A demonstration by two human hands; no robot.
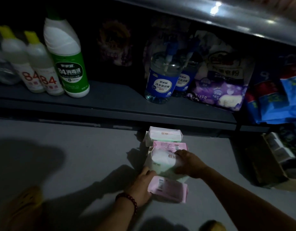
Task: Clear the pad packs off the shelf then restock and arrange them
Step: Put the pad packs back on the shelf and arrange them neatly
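Several pad packs lie in a row on the grey floor below the shelf (110,99). A white-and-green pack (162,162) is in the middle, and both hands hold it. My left hand (141,185) grips its near left corner; a red bead bracelet is on that wrist. My right hand (188,162) grips its right side. Nearest to me lies a pink pack (169,190), partly under the left hand. Behind the held pack is another pink pack (170,145), then a white-and-green pack (164,133) at the shelf's foot. The shelf's middle holds no pad packs.
On the shelf stand three disinfectant bottles (67,64) at the left, two blue-labelled detergent bottles (160,79), a purple powder bag (222,80) and blue bags (280,100) at the right. A cardboard box (269,157) sits on the floor to the right.
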